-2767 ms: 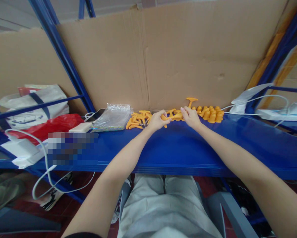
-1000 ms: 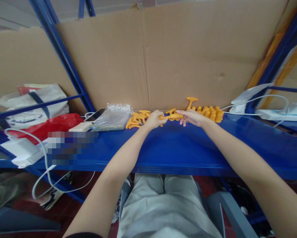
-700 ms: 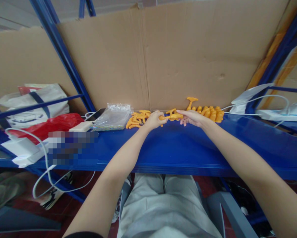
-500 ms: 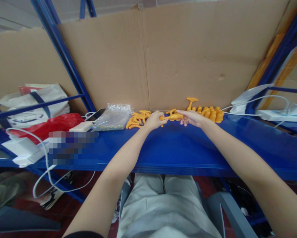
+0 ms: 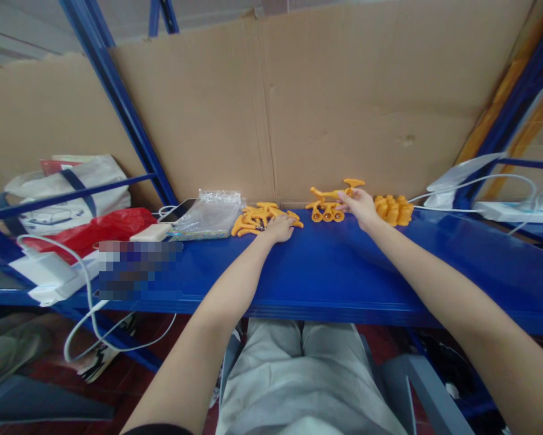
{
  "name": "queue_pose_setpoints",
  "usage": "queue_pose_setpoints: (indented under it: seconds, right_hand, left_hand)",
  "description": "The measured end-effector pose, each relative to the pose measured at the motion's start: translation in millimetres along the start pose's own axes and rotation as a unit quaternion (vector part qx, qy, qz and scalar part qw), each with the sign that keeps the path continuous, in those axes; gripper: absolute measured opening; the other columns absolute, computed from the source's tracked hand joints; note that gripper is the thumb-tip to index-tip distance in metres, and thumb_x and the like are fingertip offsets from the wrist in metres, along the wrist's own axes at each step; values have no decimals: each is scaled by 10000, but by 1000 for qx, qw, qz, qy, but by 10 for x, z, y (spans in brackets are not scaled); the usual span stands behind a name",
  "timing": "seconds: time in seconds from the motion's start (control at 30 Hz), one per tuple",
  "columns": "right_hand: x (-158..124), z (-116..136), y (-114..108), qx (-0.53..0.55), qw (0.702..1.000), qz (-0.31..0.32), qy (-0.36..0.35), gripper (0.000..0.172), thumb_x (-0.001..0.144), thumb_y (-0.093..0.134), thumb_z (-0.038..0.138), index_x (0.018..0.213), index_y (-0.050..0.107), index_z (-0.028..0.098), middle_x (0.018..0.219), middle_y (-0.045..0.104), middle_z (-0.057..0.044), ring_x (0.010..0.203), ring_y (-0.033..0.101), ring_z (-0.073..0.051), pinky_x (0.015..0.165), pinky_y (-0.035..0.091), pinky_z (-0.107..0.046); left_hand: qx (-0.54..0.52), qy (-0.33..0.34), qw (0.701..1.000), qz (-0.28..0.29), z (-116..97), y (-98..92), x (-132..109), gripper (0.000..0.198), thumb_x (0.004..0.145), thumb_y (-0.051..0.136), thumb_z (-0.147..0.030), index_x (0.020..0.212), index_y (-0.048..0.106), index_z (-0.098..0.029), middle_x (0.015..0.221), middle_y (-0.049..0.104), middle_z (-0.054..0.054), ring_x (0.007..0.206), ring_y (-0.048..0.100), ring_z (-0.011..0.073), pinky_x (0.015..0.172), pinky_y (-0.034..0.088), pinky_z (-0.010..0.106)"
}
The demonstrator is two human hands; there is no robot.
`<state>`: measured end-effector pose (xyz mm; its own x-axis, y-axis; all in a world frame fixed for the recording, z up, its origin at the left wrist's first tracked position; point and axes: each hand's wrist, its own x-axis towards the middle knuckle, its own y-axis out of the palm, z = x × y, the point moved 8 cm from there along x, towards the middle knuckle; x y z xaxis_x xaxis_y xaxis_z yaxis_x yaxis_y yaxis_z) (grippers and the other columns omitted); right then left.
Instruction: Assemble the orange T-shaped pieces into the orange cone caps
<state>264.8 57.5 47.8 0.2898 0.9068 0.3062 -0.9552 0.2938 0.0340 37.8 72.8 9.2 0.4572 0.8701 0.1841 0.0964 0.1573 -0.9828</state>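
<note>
Blue shelf top (image 5: pixel 325 272), smooth and glossy; creased brown cardboard (image 5: pixel 343 90) upright behind. Right hand (image 5: pixel 360 206) grasping a yellow T-handled piece (image 5: pixel 326 193), thumb against fingers, piece lying roughly level above a row of yellow pieces (image 5: pixel 328 216), three round hollow ends facing the wearer. Left hand (image 5: pixel 280 229) palm down at the right edge of a heap of curved yellow handles (image 5: pixel 253 212), smooth, plastic-looking; fingers touch one, but cannot tell whether they grip it. Beyond the right hand, a cluster of rounded yellow cylinders (image 5: pixel 393 211). Left of the heap, crinkled clear plastic bags (image 5: pixel 208 219) stacked flat.
</note>
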Motion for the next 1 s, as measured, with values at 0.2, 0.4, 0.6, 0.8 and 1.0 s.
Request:
queue_pose_setpoints:
  seconds: [0.2, 0.4, 0.6, 0.8, 1.0]
  right_hand:
    - [-9, 173, 378, -389, 888, 27, -242, 298, 911, 651, 369, 1136, 577, 187, 1073, 739, -134, 931, 715, -286, 786, 506, -381]
    - [-270, 100, 1024, -680, 642, 153, -318, 351, 998, 483, 274, 1288, 561, 92, 1166, 716, -237, 1035, 700, -316, 955, 347, -424]
    - [-236, -61, 1143, -698, 652, 163, -247, 374, 989, 488, 276, 1280, 594, 66, 1193, 701, -269, 1120, 665, -342, 985, 318, -436]
    - [-242, -142, 1072, -693, 665, 175, -217, 348, 994, 415, 237, 1203, 673, 134, 1272, 689, -223, 1186, 624, -336, 998, 342, -460]
    - [-206, 8, 912, -695, 676, 155, -189, 368, 990, 454, 303, 1195, 704, 126, 1243, 700, -220, 1175, 630, -318, 1019, 334, -471]
  left_hand:
    - [25, -31, 999, 15, -116, -142, -112, 433, 952, 500, -205, 1365, 613, -271, 1466, 577, 96, 1351, 529, 319, 1118, 401, 555]
    - [25, -41, 999, 15, -182, -205, -161, 467, 921, 528, -181, 1373, 610, -265, 1419, 629, 88, 1342, 542, 308, 1143, 372, 556]
    - [13, -28, 999, -22, -184, -250, -154, 445, 870, 622, -228, 1312, 660, -197, 1282, 703, 128, 1225, 636, 307, 1025, 509, 401]
    - [4, -13, 999, -42, -185, -217, -125, 347, 843, 661, -256, 1182, 725, -218, 1191, 744, 96, 1159, 670, 296, 1002, 527, 375]
    - [-42, -31, 997, -54, -166, -226, -112, 290, 853, 664, -225, 1131, 749, -206, 1166, 753, 108, 1142, 680, 308, 993, 534, 408]
